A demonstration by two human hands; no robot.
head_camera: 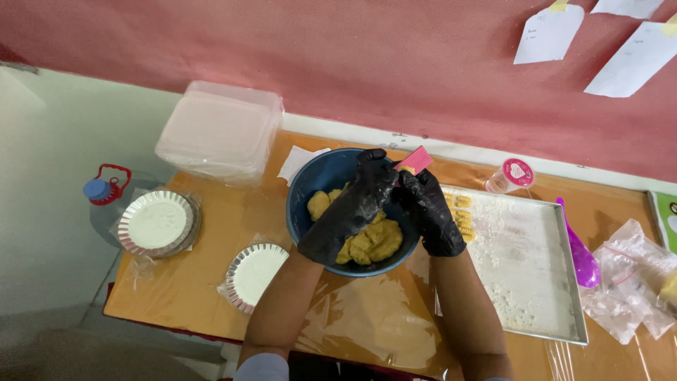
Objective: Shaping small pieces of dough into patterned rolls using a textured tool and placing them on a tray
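Gloved hands (395, 204) pinching pink comb (415, 160)

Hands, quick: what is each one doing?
Left hand: over the bowl, touching dough; grip unclear.
Right hand: closed on a pink comb.

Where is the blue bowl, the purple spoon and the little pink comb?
Round blue plastic bowl (302, 204), head view, left inner wall.
Purple plastic spoon (582, 257), head view, its scoop.
Small pink ridged comb (416, 160), head view, middle of it.
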